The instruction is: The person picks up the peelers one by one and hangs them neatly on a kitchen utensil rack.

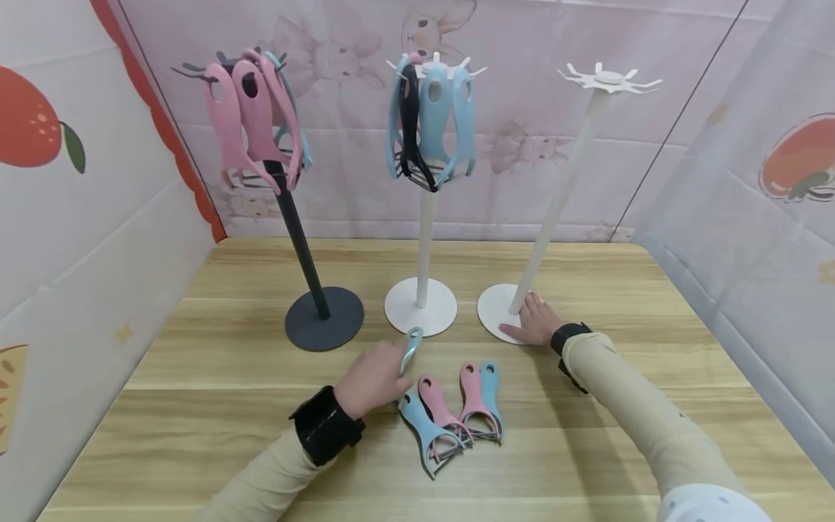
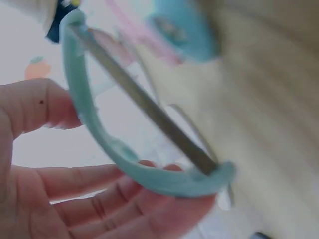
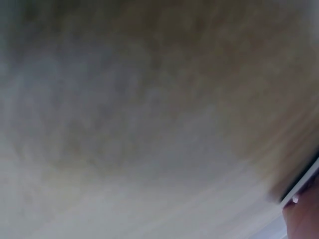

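My left hand holds a light blue peeler, its handle pointing forward towards the middle stand. In the left wrist view, the thumb and fingers are on the peeler's curved head, around its metal blade. Just right of that hand, several peelers lie on the table, two blue and two pink, with their blades together. My right hand rests on the round base of the right white stand, thumb and fingers spread beside the pole. The right wrist view is mostly blurred tabletop.
At the left, a black stand bears pink and blue peelers on its hooks. Blue peelers and a black peeler hang from the middle white stand. The right stand's hooks are bare. Printed curtains enclose the table.
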Demonstrator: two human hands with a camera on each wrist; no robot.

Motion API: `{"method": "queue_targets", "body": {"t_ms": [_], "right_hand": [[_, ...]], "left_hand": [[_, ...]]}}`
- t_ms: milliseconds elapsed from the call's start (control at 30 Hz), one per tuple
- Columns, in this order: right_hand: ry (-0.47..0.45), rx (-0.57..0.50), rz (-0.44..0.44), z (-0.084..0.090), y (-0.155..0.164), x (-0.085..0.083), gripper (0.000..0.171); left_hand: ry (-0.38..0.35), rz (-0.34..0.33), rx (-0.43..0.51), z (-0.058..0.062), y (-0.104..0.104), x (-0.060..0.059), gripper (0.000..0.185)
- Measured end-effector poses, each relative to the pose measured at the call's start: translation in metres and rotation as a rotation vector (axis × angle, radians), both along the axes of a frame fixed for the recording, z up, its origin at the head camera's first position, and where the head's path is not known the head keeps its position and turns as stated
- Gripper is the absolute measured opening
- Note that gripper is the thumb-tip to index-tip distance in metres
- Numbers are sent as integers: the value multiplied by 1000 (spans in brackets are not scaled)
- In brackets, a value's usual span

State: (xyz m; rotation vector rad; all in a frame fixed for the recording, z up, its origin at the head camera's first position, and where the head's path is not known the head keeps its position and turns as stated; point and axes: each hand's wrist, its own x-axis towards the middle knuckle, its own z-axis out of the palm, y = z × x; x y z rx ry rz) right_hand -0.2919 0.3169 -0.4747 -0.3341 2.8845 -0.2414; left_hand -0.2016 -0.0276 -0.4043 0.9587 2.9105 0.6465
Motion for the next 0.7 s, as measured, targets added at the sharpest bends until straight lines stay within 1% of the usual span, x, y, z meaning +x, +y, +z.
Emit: {"method": "queue_targets", "body": {"t_ms": [33,100,200,267,367,433,500,600,667,700], "right_hand": [[-5,-7,-1,0,0,0,88],[-13,-17,-2,1,-1,1,91],[-22,-16,-7,0,1,0,92],[-13,-11,-4,-2,2,-1,93],[-6,-14,-2,-4,3,-2,91],[-9,-24,-1,-4,4,-2,92],[-24,-32,-8,-2,3,-1,92],[-28,-37,-13,0,0,1,94],[-32,-19,-17,3,-1,2,94],[-31,-16,-17,4,-1,2,94]], "left_hand": [[4,-1,27,5,2,-1,26],[35,-11,81,14,6,-3,34],[78,-40,194,27,15,-9,42],[124,-73,280,38,22,-13,48],[187,-126,398,56,35,-22,49],[205,-165,443,70,44,-28,50],[194,-191,481,85,54,-35,53],[197,-231,526,106,68,-45,56],[221,-242,564,119,76,-50,55],[244,-246,580,125,80,-52,55]]}}
